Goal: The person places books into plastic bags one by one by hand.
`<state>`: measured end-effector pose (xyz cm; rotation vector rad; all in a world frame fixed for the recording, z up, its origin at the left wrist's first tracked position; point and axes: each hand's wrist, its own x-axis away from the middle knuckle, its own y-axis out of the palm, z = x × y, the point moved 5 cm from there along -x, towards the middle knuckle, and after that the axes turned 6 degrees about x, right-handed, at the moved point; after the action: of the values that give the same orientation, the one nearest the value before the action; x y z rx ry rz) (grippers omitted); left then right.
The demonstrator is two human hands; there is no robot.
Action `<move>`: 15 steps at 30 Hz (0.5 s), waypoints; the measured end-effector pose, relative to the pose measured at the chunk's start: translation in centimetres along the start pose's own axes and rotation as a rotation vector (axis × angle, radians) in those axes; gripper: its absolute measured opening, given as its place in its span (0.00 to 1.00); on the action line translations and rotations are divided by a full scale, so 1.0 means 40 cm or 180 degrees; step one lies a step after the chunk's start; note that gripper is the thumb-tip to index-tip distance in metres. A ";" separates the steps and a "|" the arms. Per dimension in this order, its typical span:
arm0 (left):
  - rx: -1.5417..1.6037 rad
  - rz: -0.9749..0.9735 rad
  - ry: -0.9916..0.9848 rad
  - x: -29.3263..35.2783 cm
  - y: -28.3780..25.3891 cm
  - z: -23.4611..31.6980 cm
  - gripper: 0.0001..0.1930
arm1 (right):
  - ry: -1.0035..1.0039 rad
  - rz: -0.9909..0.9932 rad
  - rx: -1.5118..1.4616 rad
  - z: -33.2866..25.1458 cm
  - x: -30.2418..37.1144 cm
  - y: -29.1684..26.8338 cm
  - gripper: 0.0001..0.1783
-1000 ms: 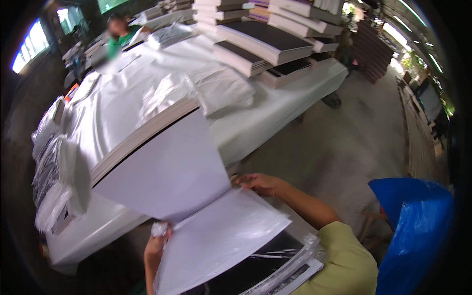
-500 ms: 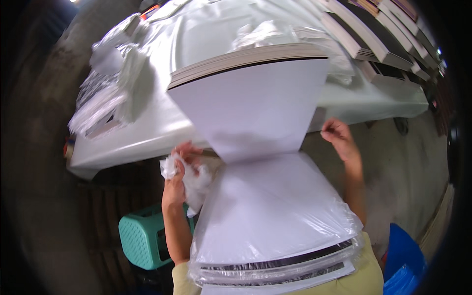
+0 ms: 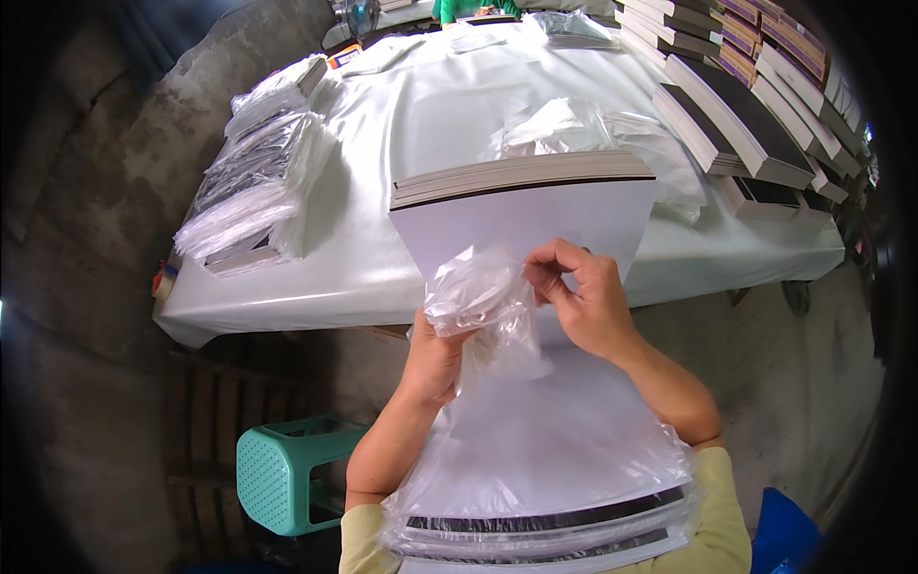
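My left hand (image 3: pixel 438 354) is closed around a crumpled clear plastic bag (image 3: pixel 483 292), bunched up in front of my chest. With thumb and forefinger together, my right hand (image 3: pixel 591 298) pinches at the bag's right edge. Behind both hands a thick stack of white sheets or boards (image 3: pixel 535 206) leans up at the table's near edge, its layered edge and one black line on top. On my lap lies another white stack (image 3: pixel 564 430) in clear plastic, with dark bands near my body. The bag hides part of where the two stacks meet.
A white-covered table (image 3: pixel 411 105) spans the front. Plastic-wrapped packs (image 3: pixel 258 172) are piled at its left, loose clear bags (image 3: pixel 559 129) behind the stack, black-and-white slabs (image 3: pixel 741 120) at right. A green stool (image 3: pixel 273 478) stands lower left. Someone in green (image 3: pixel 469 8) sits far off.
The plastic bag in my left hand has moved right, in front of the leaning stack. My right hand has come in from the right to the bag. The view has tilted up.
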<state>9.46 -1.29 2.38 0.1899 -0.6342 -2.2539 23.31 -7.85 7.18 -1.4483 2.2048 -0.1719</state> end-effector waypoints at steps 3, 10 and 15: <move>0.0056 0.0383 -0.0110 -0.011 0.020 -0.001 0.24 | 0.0091 0.0235 -0.0341 0.025 0.013 -0.021 0.09; -0.0030 -0.0127 -0.0011 -0.015 0.046 -0.012 0.20 | -0.0828 0.0113 0.0733 -0.032 0.004 0.012 0.14; 0.0541 -0.0023 -0.0593 -0.007 0.064 -0.012 0.21 | -0.0913 0.0390 0.1744 -0.030 0.014 0.001 0.14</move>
<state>11.49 -2.75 3.22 0.0657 -0.9265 -2.2411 22.55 -8.52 8.01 -0.9658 1.8144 -0.4554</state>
